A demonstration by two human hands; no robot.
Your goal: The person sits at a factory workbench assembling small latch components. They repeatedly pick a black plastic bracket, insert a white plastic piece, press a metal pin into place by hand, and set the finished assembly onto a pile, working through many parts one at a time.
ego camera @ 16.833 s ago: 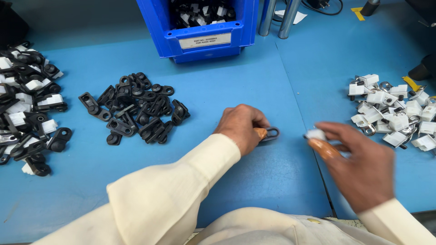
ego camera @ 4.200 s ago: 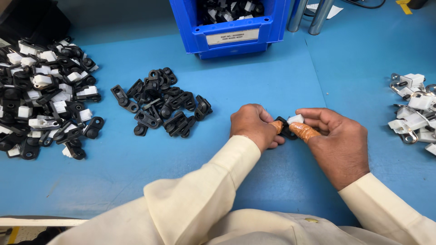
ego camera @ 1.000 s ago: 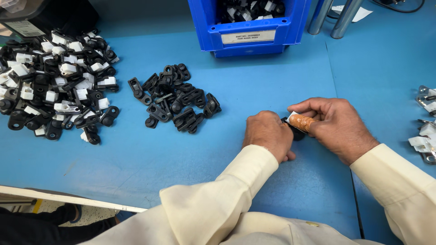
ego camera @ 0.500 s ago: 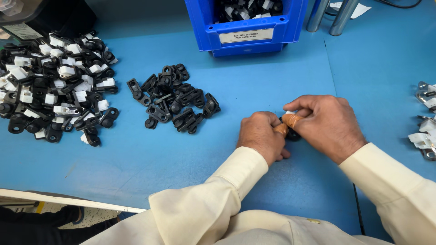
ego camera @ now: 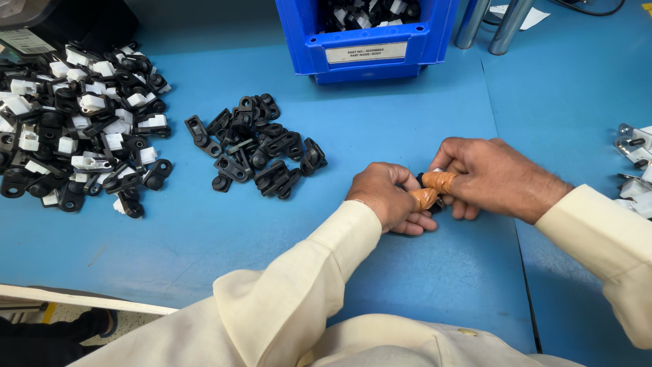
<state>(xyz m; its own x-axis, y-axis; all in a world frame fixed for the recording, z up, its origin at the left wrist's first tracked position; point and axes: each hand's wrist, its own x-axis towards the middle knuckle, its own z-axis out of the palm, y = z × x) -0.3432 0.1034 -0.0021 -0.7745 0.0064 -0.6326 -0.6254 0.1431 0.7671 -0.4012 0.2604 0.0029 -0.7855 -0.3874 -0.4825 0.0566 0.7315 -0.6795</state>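
- Far to the left of the fingers, a big heap of black and white parts [ego camera: 75, 129] lies on the blue table [ego camera: 170, 251], well apart from both hands.
- Nearer, still left of the fingers, a smaller pile of black clips [ego camera: 255, 146] lies spread on the table, near the left hand but not touching it.
- The left hand [ego camera: 388, 200] rests on the table with its fingers curled tight; its thumb tip, wrapped in orange tape [ego camera: 424, 198], presses on a small black part [ego camera: 426, 183].
- That small black part sits between the fingertips of both hands, just above the table, and is almost wholly hidden; only a dark edge shows, so its long axis and the way it points cannot be told.
- Above and behind the fingers, a blue bin [ego camera: 367, 41] with black and white parts inside stands at the table's far side.
- The right hand [ego camera: 496, 177] meets the left from the right, its fingers clenched on the same part, one taped fingertip touching the left thumb.
- Far right of the fingers, a few white and metal parts [ego camera: 635, 160] lie at the table's edge, well apart.
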